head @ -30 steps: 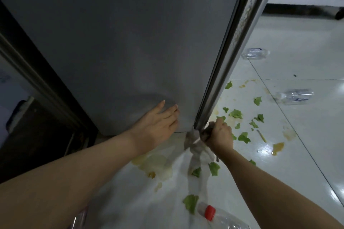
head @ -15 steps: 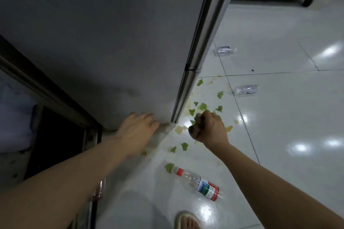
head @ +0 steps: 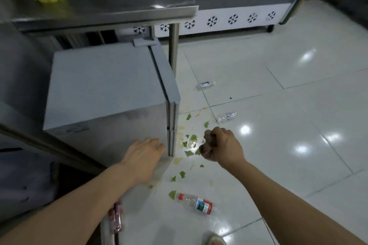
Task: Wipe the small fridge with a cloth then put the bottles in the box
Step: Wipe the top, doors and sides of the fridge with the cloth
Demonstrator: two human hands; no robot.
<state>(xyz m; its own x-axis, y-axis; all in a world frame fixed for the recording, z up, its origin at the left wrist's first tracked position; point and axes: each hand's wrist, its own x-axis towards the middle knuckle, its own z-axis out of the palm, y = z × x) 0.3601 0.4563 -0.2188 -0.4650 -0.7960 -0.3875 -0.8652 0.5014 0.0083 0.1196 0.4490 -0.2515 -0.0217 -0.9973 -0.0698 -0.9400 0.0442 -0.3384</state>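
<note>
The small grey fridge (head: 107, 85) stands on the floor under a steel table, its door shut. My left hand (head: 142, 155) rests flat with straight fingers on the fridge's side near the front corner. My right hand (head: 221, 146) is off to the right of the fridge, above the floor, gripping a bunched brownish cloth (head: 209, 141). A red-capped bottle (head: 196, 204) lies on the floor near me. Two clear bottles (head: 206, 85) (head: 227, 117) lie farther out. A pinkish bottle (head: 116, 217) shows under my left forearm.
Green leaf scraps (head: 191, 141) and yellowish spills litter the white tiles beside the fridge. The steel table (head: 123, 14) hangs over the fridge, with its leg (head: 173, 45) behind the door. A display counter with snowflake cutouts (head: 231, 20) runs along the back. My foot (head: 214, 239) shows at the bottom.
The view has risen and pulled back from the fridge's lower corner. My right hand with the cloth came off the door edge and lifted away; my left hand stays on the fridge's side.
</note>
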